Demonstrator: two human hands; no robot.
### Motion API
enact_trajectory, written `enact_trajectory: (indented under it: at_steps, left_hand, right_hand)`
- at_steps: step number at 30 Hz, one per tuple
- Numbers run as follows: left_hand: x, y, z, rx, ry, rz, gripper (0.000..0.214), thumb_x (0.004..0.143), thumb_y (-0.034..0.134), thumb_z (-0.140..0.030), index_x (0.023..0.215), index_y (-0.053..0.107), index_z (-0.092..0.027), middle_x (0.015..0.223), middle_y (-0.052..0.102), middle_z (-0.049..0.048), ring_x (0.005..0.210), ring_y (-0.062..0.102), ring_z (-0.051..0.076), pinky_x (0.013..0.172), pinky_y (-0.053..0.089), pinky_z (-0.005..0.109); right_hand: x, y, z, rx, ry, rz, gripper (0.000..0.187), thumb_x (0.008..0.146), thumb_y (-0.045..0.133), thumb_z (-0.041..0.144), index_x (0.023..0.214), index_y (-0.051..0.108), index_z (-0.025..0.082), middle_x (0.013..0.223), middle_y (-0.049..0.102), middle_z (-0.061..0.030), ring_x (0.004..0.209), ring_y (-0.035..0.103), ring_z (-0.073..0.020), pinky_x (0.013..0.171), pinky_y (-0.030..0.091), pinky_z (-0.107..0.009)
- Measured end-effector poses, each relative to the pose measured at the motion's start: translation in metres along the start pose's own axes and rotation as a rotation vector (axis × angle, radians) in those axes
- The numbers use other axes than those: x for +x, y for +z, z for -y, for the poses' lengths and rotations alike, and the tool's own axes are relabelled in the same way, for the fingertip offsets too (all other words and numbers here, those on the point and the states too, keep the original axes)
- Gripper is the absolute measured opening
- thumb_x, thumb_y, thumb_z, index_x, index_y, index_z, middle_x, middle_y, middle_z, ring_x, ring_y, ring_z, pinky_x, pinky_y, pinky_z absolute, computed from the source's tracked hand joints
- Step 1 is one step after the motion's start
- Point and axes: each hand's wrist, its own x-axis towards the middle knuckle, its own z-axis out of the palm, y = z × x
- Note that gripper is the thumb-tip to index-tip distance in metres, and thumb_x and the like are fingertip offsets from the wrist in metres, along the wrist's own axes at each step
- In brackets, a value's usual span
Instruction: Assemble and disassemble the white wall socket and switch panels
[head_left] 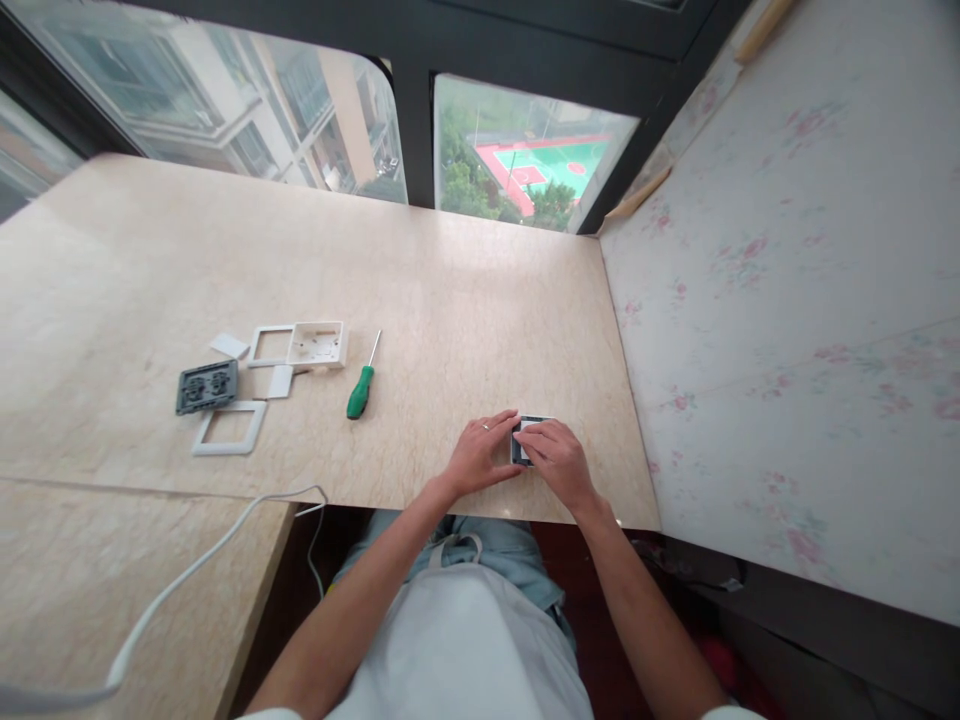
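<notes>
So the plate (525,456) is on the tabletop (480,310) between both grips: left hand (478,455) spans it, thumb near, finger far; right hand's (556,460) bunched over its right side, can't tell if pinching. Long axis is hidden.
</notes>
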Motion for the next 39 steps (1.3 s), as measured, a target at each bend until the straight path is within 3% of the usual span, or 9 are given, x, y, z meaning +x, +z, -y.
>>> enact_trajectory:
  at_steps: [5, 10, 17, 29, 39]
  left_hand:
    - [0.0, 0.001, 0.001, 0.001, 0.0, -0.003, 0.078, 0.079, 0.073, -0.051, 0.146, 0.042, -0.027, 0.15, 0.048, 0.0116, 0.133, 0.051, 0.028, 0.107, 0.039, 0.044]
    - [0.0, 0.002, 0.001, -0.014, 0.014, -0.023, 0.075, 0.079, 0.073, -0.049, 0.145, 0.044, -0.027, 0.149, 0.049, 0.0112, 0.134, 0.051, 0.027, 0.107, 0.039, 0.044]
    - [0.001, 0.001, 0.0, -0.02, 0.005, -0.024, 0.077, 0.078, 0.073, -0.052, 0.144, 0.044, -0.027, 0.149, 0.049, 0.0118, 0.132, 0.052, 0.029, 0.107, 0.04, 0.045]
    - [0.0, 0.001, -0.001, -0.009, 0.003, -0.027, 0.073, 0.079, 0.072, -0.047, 0.144, 0.044, -0.026, 0.149, 0.049, 0.0115, 0.132, 0.052, 0.027, 0.106, 0.04, 0.044]
    - [0.0, 0.0, -0.001, -0.004, -0.02, -0.012, 0.079, 0.076, 0.075, -0.052, 0.144, 0.045, -0.025, 0.149, 0.049, 0.0127, 0.132, 0.052, 0.029, 0.107, 0.04, 0.046]
  right_hand:
    - [-0.004, 0.002, 0.002, -0.01, 0.038, -0.006, 0.019, 0.093, 0.059, 0.02, 0.088, 0.077, 0.024, 0.083, 0.073, -0.0054, 0.083, 0.064, -0.0202, 0.077, 0.051, -0.037]
    - [-0.009, 0.002, 0.005, -0.026, 0.06, -0.008, 0.018, 0.092, 0.06, 0.02, 0.098, 0.076, 0.024, 0.097, 0.07, -0.0087, 0.09, 0.062, -0.022, 0.081, 0.052, -0.039]
    - [-0.019, -0.002, 0.007, -0.019, 0.063, -0.071, 0.022, 0.094, 0.057, 0.018, 0.107, 0.073, 0.023, 0.098, 0.067, -0.0088, 0.088, 0.06, -0.0212, 0.081, 0.053, -0.039]
    - [-0.022, 0.0, 0.01, -0.116, 0.06, -0.009, 0.02, 0.092, 0.058, 0.019, 0.098, 0.076, 0.023, 0.098, 0.065, -0.0102, 0.088, 0.056, -0.0224, 0.081, 0.052, -0.041]
    - [-0.025, -0.005, 0.012, 0.062, 0.18, -0.193, 0.018, 0.092, 0.059, 0.021, 0.1, 0.075, 0.024, 0.095, 0.069, -0.0078, 0.092, 0.065, -0.0218, 0.084, 0.056, -0.04]
